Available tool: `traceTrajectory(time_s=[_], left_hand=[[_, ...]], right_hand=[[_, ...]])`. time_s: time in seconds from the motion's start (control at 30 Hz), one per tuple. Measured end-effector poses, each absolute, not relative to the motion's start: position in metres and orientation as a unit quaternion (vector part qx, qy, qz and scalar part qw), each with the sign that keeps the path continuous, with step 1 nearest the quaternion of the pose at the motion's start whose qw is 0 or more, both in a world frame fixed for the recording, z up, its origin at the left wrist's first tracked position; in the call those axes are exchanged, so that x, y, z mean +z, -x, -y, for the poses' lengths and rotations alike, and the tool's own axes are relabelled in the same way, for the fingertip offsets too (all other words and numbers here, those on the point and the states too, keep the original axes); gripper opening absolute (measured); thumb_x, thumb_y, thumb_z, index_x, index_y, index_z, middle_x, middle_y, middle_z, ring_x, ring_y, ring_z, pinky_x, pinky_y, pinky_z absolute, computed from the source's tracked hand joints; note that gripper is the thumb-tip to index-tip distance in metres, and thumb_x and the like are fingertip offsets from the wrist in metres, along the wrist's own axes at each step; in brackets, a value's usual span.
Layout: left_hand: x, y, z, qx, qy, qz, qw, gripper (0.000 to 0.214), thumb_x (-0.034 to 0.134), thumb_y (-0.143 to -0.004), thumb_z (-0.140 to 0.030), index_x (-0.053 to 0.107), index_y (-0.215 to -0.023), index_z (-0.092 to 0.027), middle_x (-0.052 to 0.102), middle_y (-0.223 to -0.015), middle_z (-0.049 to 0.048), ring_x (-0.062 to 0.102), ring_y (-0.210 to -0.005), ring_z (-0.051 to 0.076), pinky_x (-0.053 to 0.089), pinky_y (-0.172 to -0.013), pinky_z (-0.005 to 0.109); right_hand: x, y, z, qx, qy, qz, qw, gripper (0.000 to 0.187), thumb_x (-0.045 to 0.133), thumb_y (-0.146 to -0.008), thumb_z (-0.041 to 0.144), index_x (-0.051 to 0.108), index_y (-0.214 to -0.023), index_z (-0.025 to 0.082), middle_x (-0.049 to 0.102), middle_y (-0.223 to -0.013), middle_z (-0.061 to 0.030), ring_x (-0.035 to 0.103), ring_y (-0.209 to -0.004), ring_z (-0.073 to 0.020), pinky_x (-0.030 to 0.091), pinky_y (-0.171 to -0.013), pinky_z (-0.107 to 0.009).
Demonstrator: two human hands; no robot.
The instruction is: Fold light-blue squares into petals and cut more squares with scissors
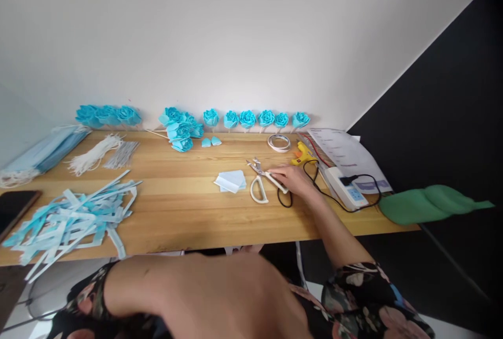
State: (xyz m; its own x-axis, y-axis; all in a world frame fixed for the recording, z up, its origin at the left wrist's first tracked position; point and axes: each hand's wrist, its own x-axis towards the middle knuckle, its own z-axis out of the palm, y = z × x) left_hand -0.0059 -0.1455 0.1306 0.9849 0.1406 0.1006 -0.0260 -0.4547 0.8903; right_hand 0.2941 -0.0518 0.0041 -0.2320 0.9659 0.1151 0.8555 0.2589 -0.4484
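My right hand (294,178) reaches over the wooden table (188,213) and lies on the upper handle of a pair of white-handled scissors (259,188), fingers closed over it. The blades point away towards the wall. Just left of the scissors lies a small stack of pale blue cut pieces (231,180). My left arm (204,292) crosses the bottom of the view, blurred; its hand is hidden below the table edge.
Blue fabric roses (255,118) line the wall. A yellow glue gun (302,154), tape roll (279,142), white power strip (348,188) with black cable, papers (341,150) and a green cloth (424,204) sit right. Cut strips (70,218), face masks (43,153), elastic loops (92,154) and a phone (13,205) lie left.
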Motion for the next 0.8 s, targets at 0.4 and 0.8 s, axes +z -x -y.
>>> traceTrajectory(time_s=[0.4,0.8], left_hand=[[0.032,-0.012,-0.003,0.298,-0.819,-0.402,0.279,0.032,0.046,-0.089,-0.036,0.068,-0.076,-0.016,0.064,-0.068,0.0023,0.052,-0.062,0.013,0.035,-0.058,0.024],[-0.006,0.003,-0.022,0.289,-0.81,-0.459,0.225,0.034,0.045,-0.09,-0.037,0.067,-0.073,-0.017,0.062,-0.064,0.0021,0.052,-0.062,0.014,0.033,-0.059,0.025]], right_hand=[[0.018,-0.261,0.047,0.142,0.599,0.75,0.239,0.026,0.053,-0.091,0.022,0.074,-0.107,0.022,0.074,-0.107,-0.0064,0.067,-0.097,-0.022,0.048,-0.085,-0.031],[-0.009,-0.251,0.041,0.101,0.586,0.765,0.247,0.033,0.049,-0.092,0.014,0.069,-0.116,0.022,0.071,-0.11,-0.007,0.062,-0.102,-0.0215,0.047,-0.087,-0.032]])
